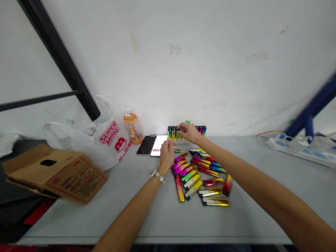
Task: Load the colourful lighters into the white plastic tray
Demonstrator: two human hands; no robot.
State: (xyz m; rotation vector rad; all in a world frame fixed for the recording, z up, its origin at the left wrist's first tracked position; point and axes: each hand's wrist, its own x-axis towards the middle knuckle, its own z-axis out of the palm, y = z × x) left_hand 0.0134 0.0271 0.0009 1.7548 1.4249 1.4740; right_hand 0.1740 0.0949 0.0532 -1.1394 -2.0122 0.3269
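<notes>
My right hand (pixel 190 133) reaches to the row of upright metallic lighters (pixel 173 132) by the wall. Its thumb and fingertips pinch the dark top of a lighter (pixel 179 130) in that row. Below the row shows a pale, clear holder (pixel 180 140), partly hidden by the hand. My left hand (pixel 167 153), with a silver watch on the wrist, is closed over the edge of a lit phone (pixel 156 147); what its curled fingers hold is hidden. One small lighter (pixel 177 151) shows just right of it. Several loose lighters (pixel 193 182) in pink, green, yellow and red lie between my forearms.
A dark phone or cover (pixel 146 145) lies beside the lit phone. Left of it stand an orange drink bottle (pixel 133 127), a white plastic bag (pixel 110 143) and an open cardboard box (pixel 76 175). A white power strip (pixel 301 150) lies at the right, near a blue post (pixel 319 105).
</notes>
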